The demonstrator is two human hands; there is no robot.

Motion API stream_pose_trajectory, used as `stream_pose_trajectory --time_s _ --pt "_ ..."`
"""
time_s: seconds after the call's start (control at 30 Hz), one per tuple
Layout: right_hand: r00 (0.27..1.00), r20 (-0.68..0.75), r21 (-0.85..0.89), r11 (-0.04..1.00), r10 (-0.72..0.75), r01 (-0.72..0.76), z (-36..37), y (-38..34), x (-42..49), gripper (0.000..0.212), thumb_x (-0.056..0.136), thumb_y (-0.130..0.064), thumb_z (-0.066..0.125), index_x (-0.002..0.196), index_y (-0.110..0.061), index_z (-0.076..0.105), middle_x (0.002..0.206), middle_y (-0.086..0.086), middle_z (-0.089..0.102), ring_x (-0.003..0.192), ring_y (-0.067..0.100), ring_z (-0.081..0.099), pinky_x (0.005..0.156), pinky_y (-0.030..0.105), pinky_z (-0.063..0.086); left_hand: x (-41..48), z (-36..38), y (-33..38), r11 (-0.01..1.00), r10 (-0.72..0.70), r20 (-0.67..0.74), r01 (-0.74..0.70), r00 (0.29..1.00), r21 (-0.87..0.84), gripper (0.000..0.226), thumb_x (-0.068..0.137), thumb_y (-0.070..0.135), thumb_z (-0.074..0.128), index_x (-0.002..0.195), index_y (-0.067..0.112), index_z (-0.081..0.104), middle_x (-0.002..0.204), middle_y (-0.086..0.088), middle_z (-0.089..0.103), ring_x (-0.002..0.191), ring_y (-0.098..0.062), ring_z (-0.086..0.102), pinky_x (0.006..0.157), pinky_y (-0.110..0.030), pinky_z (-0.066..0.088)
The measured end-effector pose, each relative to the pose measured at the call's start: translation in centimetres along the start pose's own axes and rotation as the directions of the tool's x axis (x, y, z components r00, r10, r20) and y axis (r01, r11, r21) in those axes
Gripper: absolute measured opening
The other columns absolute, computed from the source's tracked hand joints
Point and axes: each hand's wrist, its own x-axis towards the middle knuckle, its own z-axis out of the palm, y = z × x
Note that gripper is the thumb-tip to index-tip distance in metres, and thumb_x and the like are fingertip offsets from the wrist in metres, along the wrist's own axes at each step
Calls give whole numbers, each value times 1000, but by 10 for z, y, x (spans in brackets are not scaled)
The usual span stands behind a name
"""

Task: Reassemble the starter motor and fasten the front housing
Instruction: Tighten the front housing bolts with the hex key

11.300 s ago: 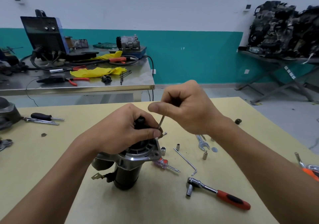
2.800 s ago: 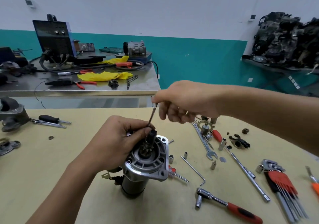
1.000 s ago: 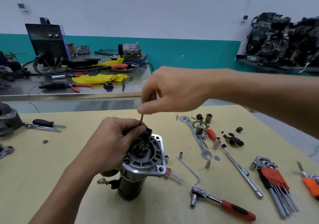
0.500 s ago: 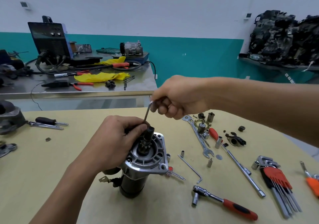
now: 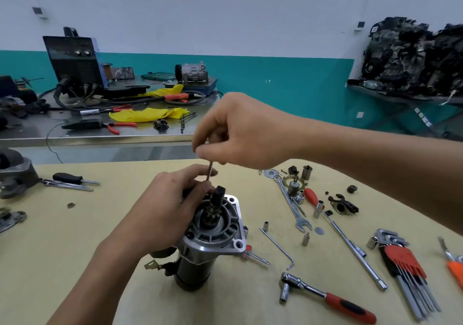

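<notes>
Red-handled ratchet [image 5: 328, 299], hex key set [image 5: 404, 262], spanner [image 5: 292, 204], black-handled screwdriver [image 5: 67, 178], yellow cloth [image 5: 147, 114] on steel bench [image 5: 37, 133], black welder [image 5: 75, 61]

I find the starter motor [image 5: 196, 273] standing on end, slightly tilted, its dark cylindrical body lowermost; the silver front housing [image 5: 221, 239] sits on top, flange holes visible; the black pinion shaft [image 5: 217, 198] projects from its centre; a thin hex key [image 5: 209, 170] stands near-upright at the housing's far-left edge.

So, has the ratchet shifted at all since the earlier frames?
No. The ratchet lies where it did, with its head just below the bend of the loose hex key and its red handle pointing lower right.
</notes>
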Motion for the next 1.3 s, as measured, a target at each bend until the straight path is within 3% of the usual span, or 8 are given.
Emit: stream_pose_trajectory --time_s 0.23,0.47,0.57,0.67,0.87,1.03,1.17,1.3 --pt "991 49 425 895 125 -134 0 26 -6 20 93 -2 62 103 -17 71 67 2 70 53 8 57 53 24 49 0 9 0 1000 -16 -177 14 984 -16 19 95 22 68 78 31 67 76 20 72 71 1 69 58 -10 49" --pt "992 -66 693 721 105 -30 68 53 -24 18 94 -14 63 103 -25 75 79 6 67 64 7 49 58 25 39 -1 2 2 994 94 -51 -91 994 62 33 102 21 57 88 50 67 87 32 70 87 8 67 69 -5 47" --pt "965 -236 724 684 115 95 84 51 -19 19 94 -9 60 101 -20 74 78 -9 72 64 -2 58 59 12 45 -2 1 0 998 59 -30 -58 998 28 28 102 19 56 96 43 69 92 28 72 89 6 68 71 -9 51" --pt "923 -347 751 639 168 166 94 51 -16 15 88 -3 68 88 -14 79 77 -6 72 71 5 66 67 17 53 -2 3 0 998 3 -100 -9 995 -60 21 93 19 69 96 39 74 88 25 75 85 6 71 69 -9 54" --pt "879 -389 840 498 277 215 105 55 -13 35 74 9 78 58 -19 62 59 -9 63 54 2 58 54 12 46 -1 5 0 997 -19 -224 1 974 -82 22 81 18 82 76 39 77 72 19 75 68 0 73 59 -12 55" --pt "952 -229 844 528 202 91 98 59 -19 16 86 -14 71 89 -29 78 68 -10 65 60 12 53 57 26 40 0 2 0 999 38 -141 -38 989 2 29 92 16 71 86 44 74 82 27 74 78 5 71 63 -10 54" --pt "971 -189 810 582 148 69 96 64 -20 20 92 -16 62 99 -27 78 78 9 63 66 28 42 58 31 34 1 -2 -2 999 22 -53 -24 998 -38 30 96 16 65 89 43 74 84 25 74 79 3 73 62 -11 55" --pt "943 -304 770 618 136 159 102 61 -18 12 92 -1 63 98 -5 73 74 10 65 63 9 57 60 20 48 1 -2 -3 996 29 -53 -34 998 -86 18 92 27 65 92 42 75 85 20 76 80 1 74 67 -16 59"
